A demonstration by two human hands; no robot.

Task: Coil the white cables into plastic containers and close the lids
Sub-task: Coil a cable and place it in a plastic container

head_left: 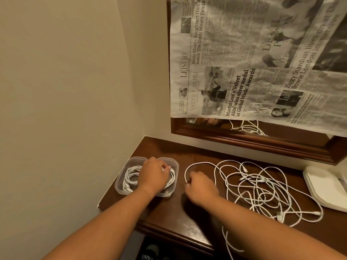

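A clear plastic container [122, 177] stands at the left end of the dark wooden table [169, 212], with a coiled white cable [130, 177] inside it. My left hand [155, 175] lies over the container, its fingers curled down on the coil. To its right, my right hand [200, 186] pinches a loop of loose white cable [187, 171] on the table. A big tangle of white cables [262, 190] spreads across the table to the right, one strand hanging over the front edge.
A white lid or tray [326, 186] lies at the table's right edge. A wood-framed mirror [253, 141] covered by newspaper [253, 62] hangs behind. A beige wall borders the left. Dark shoes [150, 254] sit below the table.
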